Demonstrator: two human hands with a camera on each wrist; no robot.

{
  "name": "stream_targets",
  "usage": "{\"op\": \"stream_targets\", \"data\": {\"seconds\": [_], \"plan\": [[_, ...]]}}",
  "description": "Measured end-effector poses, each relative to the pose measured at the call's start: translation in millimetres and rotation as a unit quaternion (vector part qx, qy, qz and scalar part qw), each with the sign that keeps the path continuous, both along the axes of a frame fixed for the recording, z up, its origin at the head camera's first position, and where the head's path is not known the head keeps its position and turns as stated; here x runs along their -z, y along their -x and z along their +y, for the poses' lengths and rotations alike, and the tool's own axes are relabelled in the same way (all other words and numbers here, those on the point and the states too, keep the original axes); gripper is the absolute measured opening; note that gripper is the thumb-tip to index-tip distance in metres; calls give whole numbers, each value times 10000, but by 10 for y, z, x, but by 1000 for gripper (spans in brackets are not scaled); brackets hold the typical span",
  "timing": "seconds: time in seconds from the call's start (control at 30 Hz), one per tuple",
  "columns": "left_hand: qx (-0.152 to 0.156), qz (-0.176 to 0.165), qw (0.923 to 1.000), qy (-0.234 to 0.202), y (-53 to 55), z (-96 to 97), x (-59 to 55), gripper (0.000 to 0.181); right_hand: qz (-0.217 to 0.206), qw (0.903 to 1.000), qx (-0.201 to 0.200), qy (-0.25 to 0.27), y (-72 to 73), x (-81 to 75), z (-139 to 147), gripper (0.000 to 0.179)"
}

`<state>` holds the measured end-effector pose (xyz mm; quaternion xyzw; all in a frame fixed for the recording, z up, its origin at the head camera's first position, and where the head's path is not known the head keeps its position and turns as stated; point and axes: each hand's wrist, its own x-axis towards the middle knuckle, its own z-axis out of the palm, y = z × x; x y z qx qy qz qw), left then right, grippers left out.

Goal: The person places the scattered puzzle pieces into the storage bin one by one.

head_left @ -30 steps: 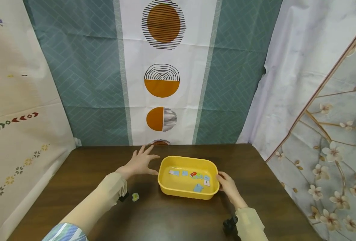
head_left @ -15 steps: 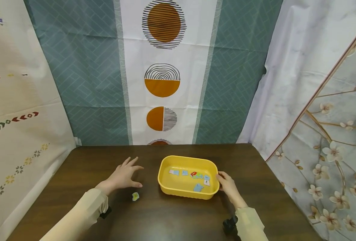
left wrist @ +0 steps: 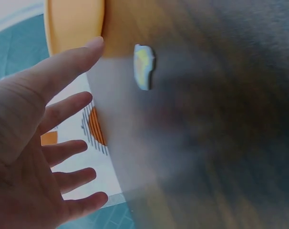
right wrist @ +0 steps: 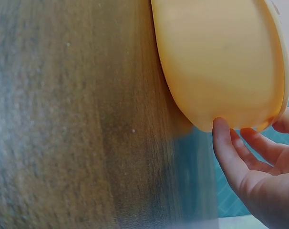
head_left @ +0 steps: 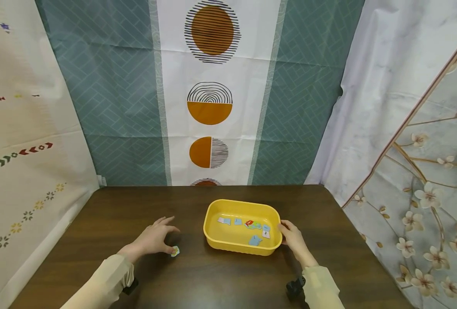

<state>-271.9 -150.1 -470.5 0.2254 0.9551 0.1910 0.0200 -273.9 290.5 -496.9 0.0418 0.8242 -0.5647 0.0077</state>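
In the head view, a small puzzle piece (head_left: 176, 252) with yellow and green on it lies on the dark wooden table, left of a yellow plastic tray (head_left: 230, 237). My left hand (head_left: 153, 238) hovers beside the piece with fingers spread, and its thumb tip overlaps the piece from above. The left wrist view shows a gap between the thumb and the piece (left wrist: 143, 67). My right hand (head_left: 294, 239) holds the tray's right end. From the right wrist, fingertips (right wrist: 221, 123) press the tray's outer wall and one finger reaches the rim.
Inside the tray lie several flat pieces, mostly light blue (head_left: 255, 240), plus a red and green one (head_left: 253, 224). A patterned curtain (head_left: 209, 150) hangs behind the table (head_left: 213, 279), with light cloths at both sides.
My left hand has moved from beside the tray's left end leftward and down to the puzzle piece, its thumb now over it. The right hand and tray have stayed put.
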Motion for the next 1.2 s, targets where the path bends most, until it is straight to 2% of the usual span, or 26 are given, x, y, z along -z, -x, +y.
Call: {"op": "stream_targets", "data": {"seconds": [0.27,0.53,0.77,1.2], "plan": [[-27,-184,9998,-47,-59,-29,114,56,-32,9999,117,-48,24,28,-1,43],[-67,-193,9998,-10,-70,-47,216,51,-28,9999,119,-59,24,45,4,42],[-73,-219,9997,-1,-104,-51,251,46,-72,9999,82,-74,14,39,9,42],[-107,-55,9999,-105,-97,-62,304,32,-64,9999,116,22,32,41,9,42]]}}
